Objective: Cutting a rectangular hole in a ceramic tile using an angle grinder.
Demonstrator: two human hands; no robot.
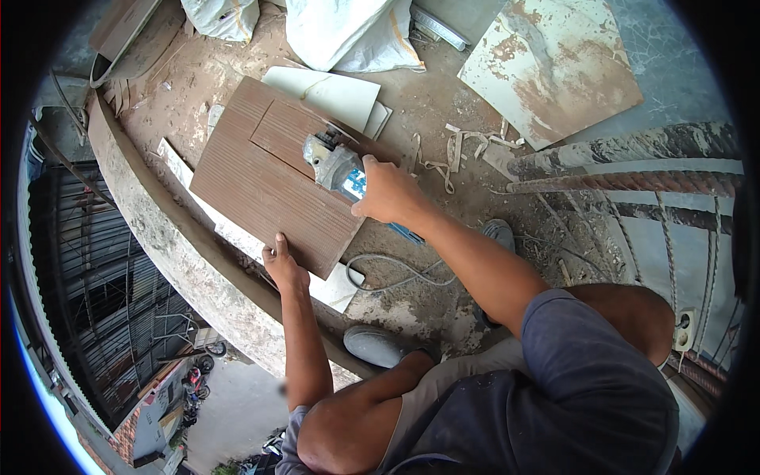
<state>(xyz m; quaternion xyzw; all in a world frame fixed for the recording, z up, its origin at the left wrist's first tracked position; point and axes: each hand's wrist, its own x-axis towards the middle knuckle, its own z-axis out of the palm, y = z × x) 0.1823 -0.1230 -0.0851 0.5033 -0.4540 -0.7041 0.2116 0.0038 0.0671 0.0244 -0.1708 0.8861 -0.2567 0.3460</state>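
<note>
A brown ribbed panel, with a straight line cut across its upper part, lies over white pieces. My right hand is closed round the body of a grey and blue angle grinder, whose head sits on the panel near that line. My left hand holds the panel's lower edge, fingertips on its top face. A grey cord loops on the dusty floor beside the panel.
White sacks and a stained white slab lie beyond. Rebar with a socket stands at right. My feet are beside a concrete ledge, which drops to a yard with motorbikes and roofing.
</note>
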